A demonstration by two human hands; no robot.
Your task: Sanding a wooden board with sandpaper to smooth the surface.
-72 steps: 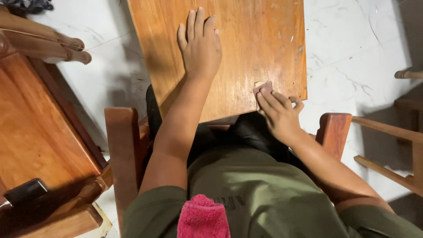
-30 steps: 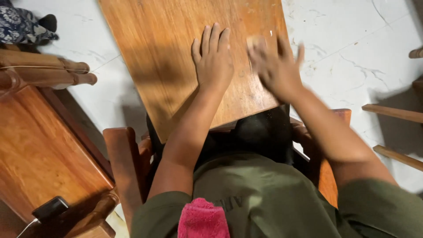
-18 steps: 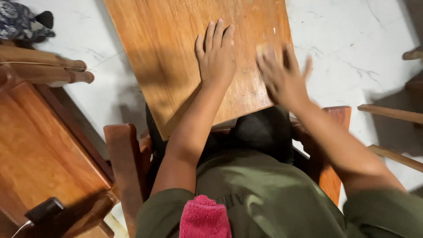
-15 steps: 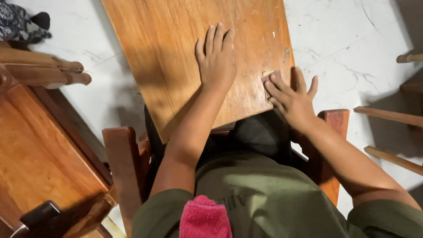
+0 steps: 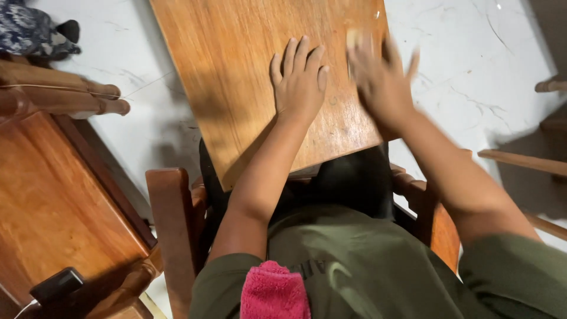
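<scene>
Your left hand lies flat, palm down, fingers spread a bit, on the wooden board that sits across your lap & the chair arms. It grips nothing, just presses on the wood. Your right hand is blurred, fingers splayed, over the board's right part near its edge; a small pale thing shows at the fingertips, too smeared to say what it is or whether you're pinching it – can't tell. Both hands are just beside each other, not touching.

Board is tilted w/ its near edge over your dark trousers, between the two chair arms. Pink cloth hangs at your chest on the green shirt. To your left: a wooden worktop w/ a black device at its near corner, cable attached. Floor is white marble-like. Patterned blue bundle at top left.
</scene>
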